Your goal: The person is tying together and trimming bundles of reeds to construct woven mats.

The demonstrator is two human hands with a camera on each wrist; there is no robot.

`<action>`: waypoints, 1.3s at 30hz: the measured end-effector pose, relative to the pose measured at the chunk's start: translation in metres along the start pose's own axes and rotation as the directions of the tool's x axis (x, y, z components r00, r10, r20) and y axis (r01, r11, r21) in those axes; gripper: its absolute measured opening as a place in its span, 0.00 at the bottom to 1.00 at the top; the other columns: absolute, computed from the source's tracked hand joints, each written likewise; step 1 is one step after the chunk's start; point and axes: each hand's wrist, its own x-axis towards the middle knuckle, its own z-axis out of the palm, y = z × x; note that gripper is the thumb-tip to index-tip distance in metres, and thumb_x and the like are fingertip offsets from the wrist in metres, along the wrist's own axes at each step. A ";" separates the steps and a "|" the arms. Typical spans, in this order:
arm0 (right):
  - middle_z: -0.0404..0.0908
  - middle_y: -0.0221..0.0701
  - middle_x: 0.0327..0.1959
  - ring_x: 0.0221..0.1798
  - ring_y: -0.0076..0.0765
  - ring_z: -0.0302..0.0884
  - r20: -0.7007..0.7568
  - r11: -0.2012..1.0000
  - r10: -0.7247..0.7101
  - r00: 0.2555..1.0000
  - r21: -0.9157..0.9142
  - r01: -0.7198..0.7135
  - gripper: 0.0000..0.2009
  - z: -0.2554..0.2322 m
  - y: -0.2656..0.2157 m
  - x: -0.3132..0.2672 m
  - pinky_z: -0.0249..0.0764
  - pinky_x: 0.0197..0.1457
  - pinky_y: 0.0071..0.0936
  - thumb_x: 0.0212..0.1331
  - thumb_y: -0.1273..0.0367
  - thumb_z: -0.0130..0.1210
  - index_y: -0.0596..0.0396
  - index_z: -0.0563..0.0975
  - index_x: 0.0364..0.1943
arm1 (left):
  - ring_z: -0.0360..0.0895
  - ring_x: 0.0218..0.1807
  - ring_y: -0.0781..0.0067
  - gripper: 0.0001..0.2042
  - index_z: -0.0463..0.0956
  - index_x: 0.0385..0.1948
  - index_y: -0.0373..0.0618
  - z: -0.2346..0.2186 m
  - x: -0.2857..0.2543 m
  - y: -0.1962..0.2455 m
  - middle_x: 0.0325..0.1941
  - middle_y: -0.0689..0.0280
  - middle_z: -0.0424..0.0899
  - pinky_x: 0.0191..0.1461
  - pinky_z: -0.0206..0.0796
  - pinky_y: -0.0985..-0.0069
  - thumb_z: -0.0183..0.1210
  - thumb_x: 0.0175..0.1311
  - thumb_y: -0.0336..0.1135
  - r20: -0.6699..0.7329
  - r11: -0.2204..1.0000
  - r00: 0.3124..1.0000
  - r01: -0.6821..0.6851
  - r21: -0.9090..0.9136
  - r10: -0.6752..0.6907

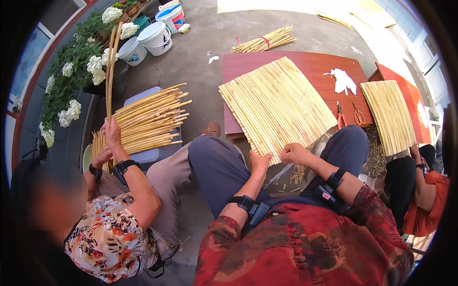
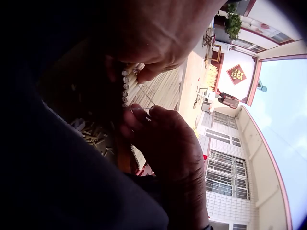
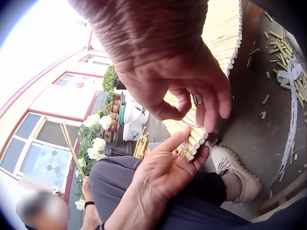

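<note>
A mat of straight pale stalks (image 1: 279, 105) slants from the table down to my lap, its stalks bound side by side. At its near corner my left hand (image 1: 259, 163) holds the end stalks, thumb on top and fingers beneath, as the right wrist view shows. My right hand (image 1: 296, 155) is just to the right, thumb and forefinger pinching a thin pale string (image 2: 147, 94). That string runs taut from the stalks to the pinching fingertips in the left wrist view. Cut stalk ends (image 3: 197, 143) show between the two hands.
Pliers (image 1: 340, 116) and scissors (image 1: 358, 114) lie on the red-brown table (image 1: 305, 62). To the left, a seated person (image 1: 109, 229) holds long stalks beside a stalk pile (image 1: 148, 119). Another person (image 1: 427, 200) sits at right by a second mat (image 1: 389, 114). Offcuts (image 3: 283, 52) litter the floor.
</note>
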 end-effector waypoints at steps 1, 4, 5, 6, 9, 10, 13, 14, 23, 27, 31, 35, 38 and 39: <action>0.74 0.32 0.22 0.16 0.26 0.70 0.006 1.000 -0.010 1.000 -0.002 0.010 0.08 0.000 -0.002 -0.001 0.75 0.28 0.24 0.50 0.68 0.50 0.60 0.73 0.26 | 0.76 0.34 0.71 0.19 0.65 0.39 0.33 0.001 0.000 -0.001 0.36 0.57 0.77 0.35 0.69 0.76 0.60 0.42 0.22 -0.022 0.999 0.999 -0.026 0.035 0.026; 0.72 0.29 0.21 0.15 0.21 0.65 0.107 0.990 0.127 0.986 0.049 -0.133 0.10 0.004 -0.008 -0.009 0.74 0.24 0.26 0.50 0.65 0.52 0.57 0.75 0.31 | 0.76 0.33 0.70 0.19 0.66 0.38 0.33 0.000 -0.003 0.008 0.35 0.57 0.77 0.35 0.69 0.76 0.60 0.42 0.24 -0.064 0.994 0.996 -0.056 0.096 0.062; 0.72 0.29 0.21 0.15 0.21 0.65 0.106 0.990 0.126 0.986 0.055 -0.132 0.10 0.003 -0.008 -0.009 0.74 0.24 0.26 0.50 0.65 0.52 0.57 0.75 0.31 | 0.76 0.33 0.69 0.19 0.66 0.38 0.32 0.000 -0.006 0.012 0.35 0.57 0.77 0.35 0.68 0.77 0.61 0.42 0.24 -0.082 0.991 0.995 -0.054 0.119 0.064; 0.72 0.28 0.21 0.15 0.21 0.65 0.096 0.990 0.135 0.986 -0.056 -0.130 0.10 0.003 -0.006 -0.010 0.73 0.23 0.25 0.51 0.63 0.52 0.56 0.75 0.31 | 0.76 0.33 0.69 0.19 0.66 0.38 0.32 -0.001 -0.006 0.011 0.35 0.57 0.77 0.35 0.68 0.77 0.61 0.42 0.24 -0.077 0.991 0.995 -0.052 0.125 0.062; 0.72 0.27 0.20 0.16 0.20 0.66 0.103 0.955 0.087 0.991 -0.293 -0.053 0.11 0.003 -0.010 -0.020 0.71 0.21 0.21 0.52 0.62 0.51 0.56 0.77 0.30 | 0.74 0.39 0.61 0.27 0.61 0.42 0.33 -0.005 -0.001 0.010 0.39 0.52 0.74 0.42 0.66 0.72 0.64 0.38 0.29 0.020 0.994 0.999 0.025 0.110 -0.027; 0.72 0.26 0.20 0.17 0.19 0.66 0.130 0.906 0.032 0.991 -0.422 0.026 0.11 0.003 -0.014 -0.024 0.69 0.21 0.19 0.54 0.62 0.50 0.56 0.77 0.29 | 0.74 0.39 0.61 0.27 0.61 0.42 0.33 -0.005 0.001 0.008 0.38 0.52 0.74 0.41 0.66 0.72 0.64 0.38 0.29 0.027 0.995 0.999 0.024 0.096 -0.027; 0.72 0.25 0.18 0.18 0.18 0.67 0.183 0.942 -0.125 0.975 -0.286 0.175 0.12 -0.005 -0.024 -0.025 0.68 0.22 0.16 0.57 0.63 0.48 0.56 0.78 0.27 | 0.74 0.39 0.61 0.26 0.61 0.41 0.32 -0.003 -0.003 0.017 0.38 0.52 0.74 0.41 0.66 0.73 0.64 0.39 0.29 0.014 0.994 1.000 0.012 0.108 -0.013; 0.72 0.23 0.17 0.18 0.16 0.67 0.150 0.967 -0.175 0.973 -0.162 0.199 0.12 -0.008 -0.028 -0.025 0.67 0.23 0.14 0.58 0.63 0.47 0.56 0.77 0.27 | 0.74 0.39 0.62 0.26 0.61 0.41 0.32 -0.003 -0.005 0.021 0.38 0.52 0.74 0.41 0.66 0.73 0.64 0.39 0.29 -0.010 0.992 1.000 0.004 0.130 -0.002; 0.74 0.24 0.23 0.28 0.17 0.68 -0.059 0.852 -0.511 0.857 0.092 0.515 0.14 -0.020 -0.060 -0.022 0.67 0.38 0.15 0.58 0.60 0.47 0.56 0.77 0.28 | 0.73 0.41 0.65 0.26 0.62 0.43 0.33 0.002 0.022 0.027 0.41 0.53 0.73 0.44 0.65 0.75 0.63 0.40 0.29 0.073 0.992 0.997 -0.006 0.123 -0.003; 0.77 0.29 0.29 0.37 0.22 0.70 -0.164 0.837 -0.516 0.841 0.109 0.536 0.13 -0.028 -0.046 0.000 0.66 0.45 0.20 0.57 0.61 0.48 0.57 0.77 0.29 | 0.71 0.44 0.66 0.29 0.56 0.49 0.35 0.007 0.009 0.037 0.44 0.55 0.70 0.44 0.65 0.76 0.61 0.44 0.27 -0.002 0.992 0.999 0.042 0.122 -0.042; 0.77 0.30 0.30 0.38 0.23 0.73 -0.124 0.765 -0.545 0.829 0.332 0.552 0.15 -0.013 -0.049 0.011 0.69 0.47 0.21 0.58 0.60 0.47 0.60 0.75 0.31 | 0.71 0.44 0.68 0.29 0.55 0.50 0.40 -0.001 0.001 0.053 0.45 0.57 0.69 0.43 0.65 0.74 0.61 0.45 0.29 0.054 0.996 0.995 0.080 0.041 -0.082; 0.73 0.28 0.23 0.27 0.21 0.72 -0.076 0.690 -0.537 0.840 0.534 0.489 0.15 0.003 -0.056 0.015 0.71 0.34 0.17 0.58 0.60 0.46 0.58 0.74 0.26 | 0.70 0.44 0.67 0.29 0.55 0.51 0.51 -0.013 -0.008 0.045 0.47 0.64 0.68 0.42 0.64 0.63 0.61 0.45 0.31 0.182 0.958 0.940 0.282 0.052 -0.287; 0.72 0.26 0.20 0.21 0.17 0.65 0.077 0.780 -0.560 0.825 0.385 0.494 0.16 0.016 -0.060 0.013 0.66 0.26 0.15 0.57 0.58 0.46 0.57 0.75 0.24 | 0.71 0.43 0.67 0.26 0.57 0.48 0.50 -0.011 -0.003 0.037 0.45 0.65 0.69 0.42 0.64 0.64 0.62 0.47 0.32 0.212 0.950 0.927 0.312 0.028 -0.310; 0.72 0.26 0.19 0.21 0.17 0.64 0.098 0.778 -0.587 0.804 0.343 0.527 0.17 0.023 -0.061 0.009 0.64 0.26 0.15 0.58 0.58 0.45 0.56 0.75 0.23 | 0.71 0.43 0.67 0.26 0.57 0.48 0.50 -0.009 -0.002 0.039 0.45 0.65 0.69 0.42 0.64 0.64 0.62 0.47 0.32 0.225 0.950 0.924 0.310 0.036 -0.310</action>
